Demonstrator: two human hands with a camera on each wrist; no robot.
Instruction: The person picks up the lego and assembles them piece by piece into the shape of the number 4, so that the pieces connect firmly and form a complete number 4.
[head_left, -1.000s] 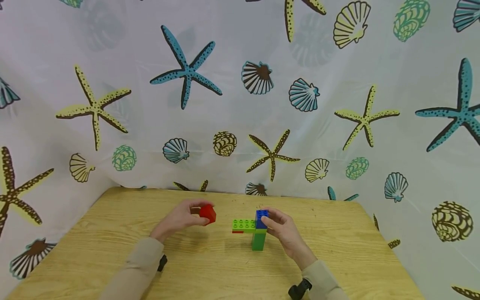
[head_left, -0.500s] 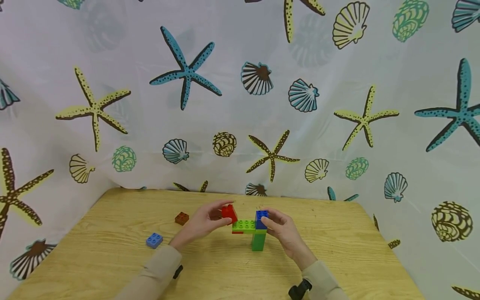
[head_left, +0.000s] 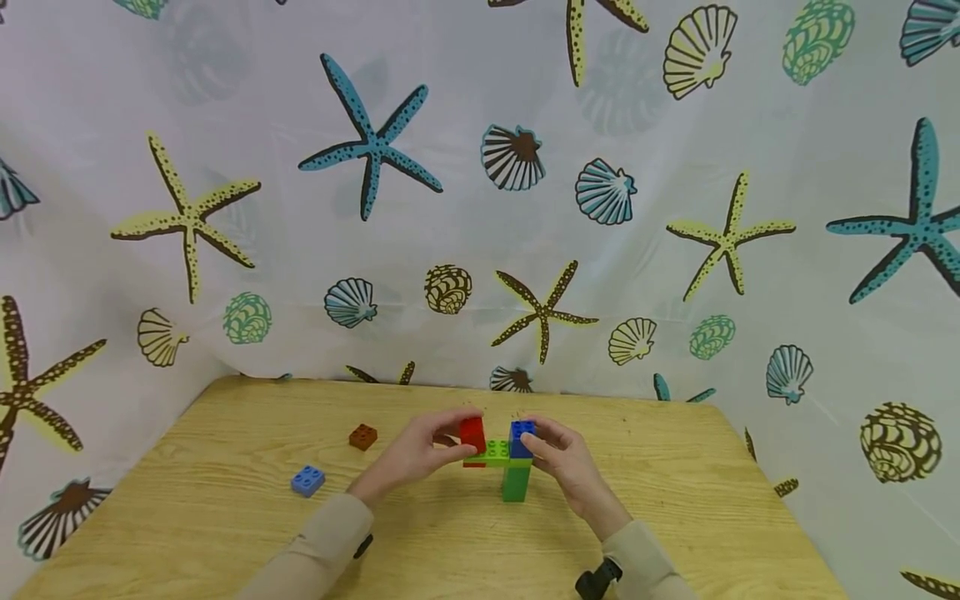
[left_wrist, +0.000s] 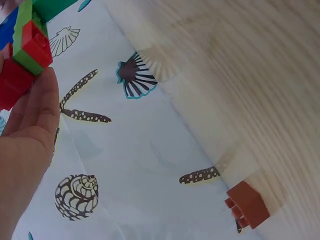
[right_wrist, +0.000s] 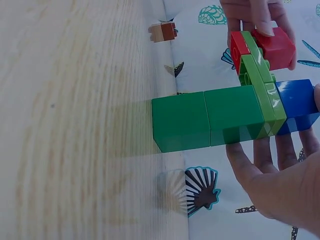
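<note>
My left hand (head_left: pixel 420 447) pinches a red toy building brick (head_left: pixel 472 434) at the left end of a long lime-green brick (head_left: pixel 497 452). Whether the red brick is fully seated on the studs I cannot tell. Two green bricks (right_wrist: pixel 207 120) form an upright column beneath the lime brick's right end. A thin red brick (right_wrist: pixel 239 47) sits under the left end, off the table. On top of the right end is a blue brick (head_left: pixel 522 442), which my right hand (head_left: pixel 567 460) grips from the right, thumb in front. In the left wrist view, fingers partly hide the pinched red brick (left_wrist: pixel 14 82).
A loose light-blue brick (head_left: pixel 307 481) and a brown brick (head_left: pixel 363 437) lie left of the structure on the wooden table (head_left: pixel 420 542). A white curtain (head_left: pixel 465 225) printed with shells and starfish hangs behind the table and along its sides.
My left hand has carried the red brick rightward to the lime brick's left end and turned it upright. The loose blue and brown bricks came into view. My right hand has stayed in place.
</note>
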